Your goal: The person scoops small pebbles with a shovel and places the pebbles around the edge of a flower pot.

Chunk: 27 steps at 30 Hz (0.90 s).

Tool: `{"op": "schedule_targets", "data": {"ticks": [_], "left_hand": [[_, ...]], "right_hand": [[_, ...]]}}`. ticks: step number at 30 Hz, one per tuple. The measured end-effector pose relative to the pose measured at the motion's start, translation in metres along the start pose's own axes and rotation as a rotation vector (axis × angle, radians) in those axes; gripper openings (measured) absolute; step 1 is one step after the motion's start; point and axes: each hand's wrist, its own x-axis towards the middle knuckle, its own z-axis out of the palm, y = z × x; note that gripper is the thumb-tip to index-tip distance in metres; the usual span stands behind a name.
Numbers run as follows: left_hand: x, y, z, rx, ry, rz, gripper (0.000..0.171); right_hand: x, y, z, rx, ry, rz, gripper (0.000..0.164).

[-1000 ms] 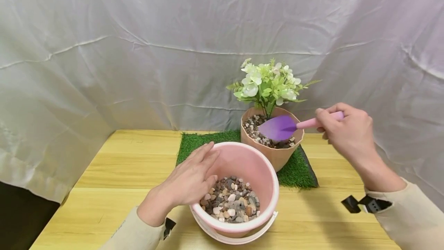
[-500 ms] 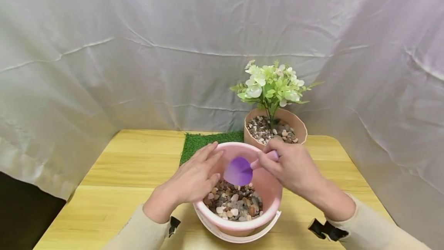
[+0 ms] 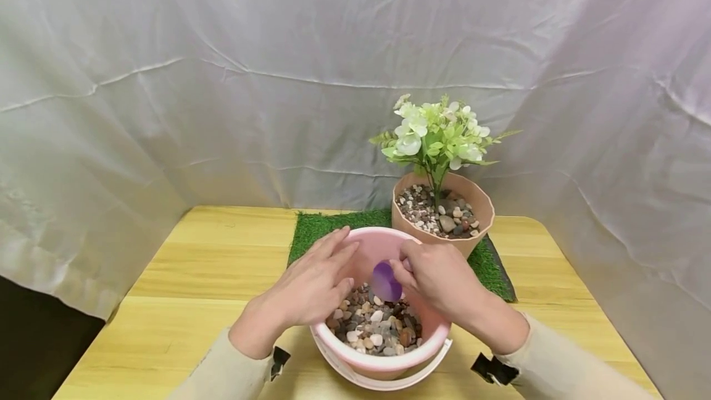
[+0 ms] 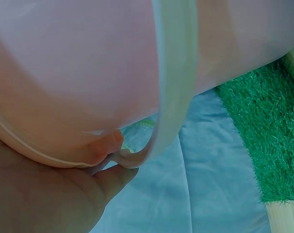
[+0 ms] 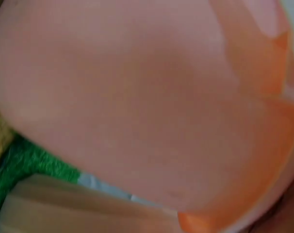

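Trowel [image 3: 386,284]: handle hidden in gripping right hand [image 3: 444,276]
Bucket rim [image 3: 383,363]: partly covered by straight-fingered left hand [image 3: 308,279]

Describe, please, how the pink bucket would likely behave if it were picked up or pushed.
The pink bucket would probably feel bottom-heavy, since pebbles cover its floor. Its thick rim suggests it is fairly stiff. Lifted by the lowered handle, it might swing.
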Motion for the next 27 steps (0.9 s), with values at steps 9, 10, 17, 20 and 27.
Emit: {"op": "schedule_targets", "data": {"ticks": [9, 10, 17, 20, 27], "left_hand": [[0.001, 0.002, 0.001, -0.021, 0.017, 0.002, 0.063], [0.001, 0.002, 0.001, -0.026, 0.017, -0.002, 0.063], [0.001, 0.001, 0.003, -0.036, 0.016, 0.004, 0.064], [0.002, -0.001, 0.002, -0.051, 0.022, 0.005, 0.064], [0.002, -0.003, 0.002, -0.084, 0.037, 0.013, 0.065]], "right_hand": [[0.005, -0.015, 0.008, 0.212, -0.117, 0.171, 0.018], [0.006, -0.015, 0.008, 0.234, -0.127, 0.176, 0.019], [0.003, -0.011, 0.007, 0.436, -0.238, 0.211, 0.020], [0.004, -0.009, 0.007, 0.430, -0.254, 0.181, 0.018], [0.004, -0.007, 0.008, 0.349, -0.237, 0.113, 0.016]]}}
